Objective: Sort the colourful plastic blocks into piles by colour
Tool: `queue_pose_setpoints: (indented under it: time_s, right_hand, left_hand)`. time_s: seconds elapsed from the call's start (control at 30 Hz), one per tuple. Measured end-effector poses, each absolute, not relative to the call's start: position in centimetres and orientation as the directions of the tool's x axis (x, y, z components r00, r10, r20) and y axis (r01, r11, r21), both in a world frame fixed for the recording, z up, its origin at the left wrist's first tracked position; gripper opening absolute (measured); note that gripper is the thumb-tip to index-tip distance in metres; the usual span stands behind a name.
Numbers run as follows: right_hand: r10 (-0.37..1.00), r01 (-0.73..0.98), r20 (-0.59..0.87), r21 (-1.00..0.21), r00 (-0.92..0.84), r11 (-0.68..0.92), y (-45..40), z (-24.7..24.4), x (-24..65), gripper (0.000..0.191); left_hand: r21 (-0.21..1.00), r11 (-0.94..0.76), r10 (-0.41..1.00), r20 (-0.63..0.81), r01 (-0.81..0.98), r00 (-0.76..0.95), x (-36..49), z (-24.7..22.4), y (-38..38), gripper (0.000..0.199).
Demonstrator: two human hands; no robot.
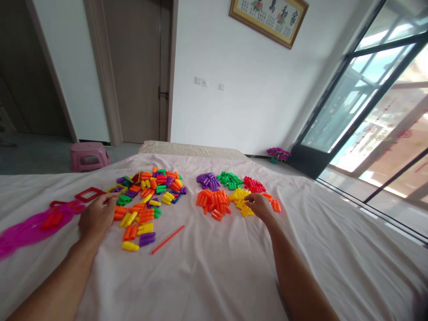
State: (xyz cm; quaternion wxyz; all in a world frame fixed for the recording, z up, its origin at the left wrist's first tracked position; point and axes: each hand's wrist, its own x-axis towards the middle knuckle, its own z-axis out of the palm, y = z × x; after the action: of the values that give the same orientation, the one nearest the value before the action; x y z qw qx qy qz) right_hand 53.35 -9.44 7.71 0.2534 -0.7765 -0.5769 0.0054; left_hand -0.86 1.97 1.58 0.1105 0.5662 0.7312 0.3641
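Note:
My left hand [97, 217] rests at the left edge of a mixed heap of small plastic toy blocks [147, 192] in orange, yellow, purple and green. Its fingers are curled together, and whatever they hold is hidden. Over the pile of yellow blocks [241, 206], my right hand [260, 206] has its thumb and fingertips close together; I cannot make out anything between them. Around that pile lie single-colour piles: orange blocks [214, 203], purple blocks [208, 180], green blocks [230, 180] and red blocks [253, 183]. A few orange blocks [276, 205] lie just right of my right hand.
A thin orange stick [167, 240] lies on the white cloth [207, 276]. Left of my left hand are a magenta plastic piece [30, 231] and a red frame [89, 194]. Beyond the cloth stand a pink stool [88, 156] and a pot of purple flowers [278, 154].

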Motion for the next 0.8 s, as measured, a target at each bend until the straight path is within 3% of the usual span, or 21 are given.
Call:
queue_pose_setpoints:
  time_s: [0.17, 0.33, 0.47, 0.67, 0.8]
  right_hand:
    - [0.899, 0.919, 0.404, -0.395, 0.171, 0.002, -8.6, 8.3, 49.0, 0.022]
    - [0.93, 0.85, 0.352, -0.454, -0.105, 0.268, -9.1, 7.7, 40.5, 0.019]
    - [0.902, 0.757, 0.322, -0.501, -0.286, 0.419, -9.2, 6.6, 34.2, 0.029]
    - [0.789, 0.703, 0.353, -0.365, -0.502, 0.61, -7.0, 5.9, 27.1, 0.053]
    - [0.697, 0.662, 0.379, -0.243, -0.608, 0.709, -4.8, 5.6, 23.9, 0.05]
  left_hand:
    - [0.702, 0.099, 0.9, 0.24, 0.705, -0.365, -0.5, 1.7, 1.9, 0.041]
    - [0.717, 0.081, 0.902, 0.243, 0.693, -0.356, -0.3, 1.9, 1.9, 0.04]
    - [0.728, 0.063, 0.905, 0.247, 0.682, -0.347, -0.2, 2.0, 1.8, 0.038]
    - [0.731, 0.076, 0.893, 0.253, 0.678, -0.372, -0.1, 1.9, 2.0, 0.035]
    - [0.729, 0.097, 0.894, 0.236, 0.677, -0.382, -0.1, 1.9, 2.0, 0.035]
